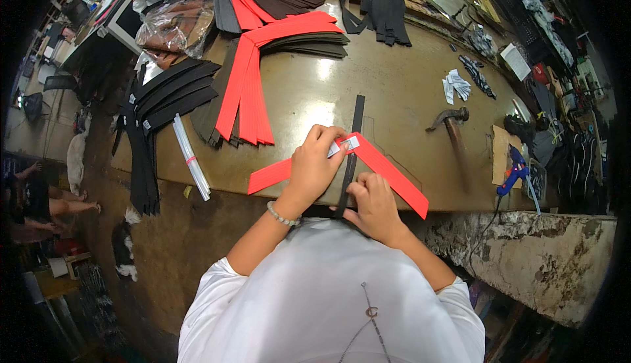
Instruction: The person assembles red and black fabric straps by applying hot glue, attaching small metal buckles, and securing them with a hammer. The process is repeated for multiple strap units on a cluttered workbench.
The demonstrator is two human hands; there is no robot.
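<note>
A V-shaped red strap (393,174) lies at the table's front edge, its bend pointing away from me. A black strap (357,116) runs under that bend, roughly at right angles to the table edge. At the bend, a small white label (353,143) shows on the red. My left hand (315,162) presses down there, its fingers closed on the red strap. Closer to me, my right hand (374,205) is closed round the near end of the black strap, at the table edge. Its fingers partly hide that end.
A claw hammer (455,136) lies to the right, with a blue glue gun (515,172) beyond it. White labels (456,85) sit farther back. Bundled red straps (250,93), black straps (148,123) and white sticks (191,159) lie left.
</note>
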